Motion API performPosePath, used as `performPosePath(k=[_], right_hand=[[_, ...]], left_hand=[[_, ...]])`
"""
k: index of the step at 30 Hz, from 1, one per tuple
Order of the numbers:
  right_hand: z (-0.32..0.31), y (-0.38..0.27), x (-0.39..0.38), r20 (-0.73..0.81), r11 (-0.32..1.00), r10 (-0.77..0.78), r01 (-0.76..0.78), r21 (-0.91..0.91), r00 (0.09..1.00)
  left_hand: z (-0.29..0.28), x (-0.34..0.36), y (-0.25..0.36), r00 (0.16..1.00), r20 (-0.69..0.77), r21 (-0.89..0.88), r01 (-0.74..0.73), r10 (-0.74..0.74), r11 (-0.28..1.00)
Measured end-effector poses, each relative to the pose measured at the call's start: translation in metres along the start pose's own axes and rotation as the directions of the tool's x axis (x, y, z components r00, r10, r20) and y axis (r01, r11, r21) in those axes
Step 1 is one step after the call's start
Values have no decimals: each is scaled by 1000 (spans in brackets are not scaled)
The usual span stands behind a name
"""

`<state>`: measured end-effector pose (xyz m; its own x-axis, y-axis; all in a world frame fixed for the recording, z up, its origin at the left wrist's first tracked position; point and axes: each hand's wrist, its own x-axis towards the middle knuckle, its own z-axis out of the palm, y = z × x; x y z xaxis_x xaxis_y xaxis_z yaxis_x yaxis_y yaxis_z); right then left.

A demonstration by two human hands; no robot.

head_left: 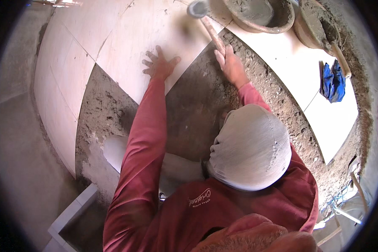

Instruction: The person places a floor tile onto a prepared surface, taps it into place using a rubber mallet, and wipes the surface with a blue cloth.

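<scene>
My left hand (159,65) lies flat with fingers spread on a large cream floor tile (130,38), near its closest corner. My right hand (230,63) grips the wooden handle of a mallet (210,29). The mallet's grey head (196,8) is blurred, over the far edge of the same tile. Between my arms is a bare bed of grey mortar (193,109). Both sleeves are red.
Two round pans of wet mortar (258,17) (317,25) stand at the top; the right one holds a trowel. A blue cloth (332,82) lies on a laid tile (298,71) at right. Rough mortar (101,113) borders the tiles; a grey wall (17,126) runs left.
</scene>
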<state>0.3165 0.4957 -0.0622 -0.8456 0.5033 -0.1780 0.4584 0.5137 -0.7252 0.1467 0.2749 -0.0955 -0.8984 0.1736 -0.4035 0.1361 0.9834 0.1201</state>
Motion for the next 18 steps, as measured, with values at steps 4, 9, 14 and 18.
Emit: performPosePath(k=[4,9,14,18], right_hand=[[-9,-1,26,108,992,-72,60,111,992],[-67,-40,12,200,996,24,-41,84,979],[-88,-111,20,23,914,-129,110,390,991],[-45,-134,102,-303,815,-509,564,132,806]], left_hand=[[-4,-2,-7,996,-53,28,-70,71,997],[-47,50,-58,946,-183,119,-248,267,961],[-74,110,-119,988,-112,87,-96,106,991],[-79,125,-128,984,-53,-28,-171,169,985]])
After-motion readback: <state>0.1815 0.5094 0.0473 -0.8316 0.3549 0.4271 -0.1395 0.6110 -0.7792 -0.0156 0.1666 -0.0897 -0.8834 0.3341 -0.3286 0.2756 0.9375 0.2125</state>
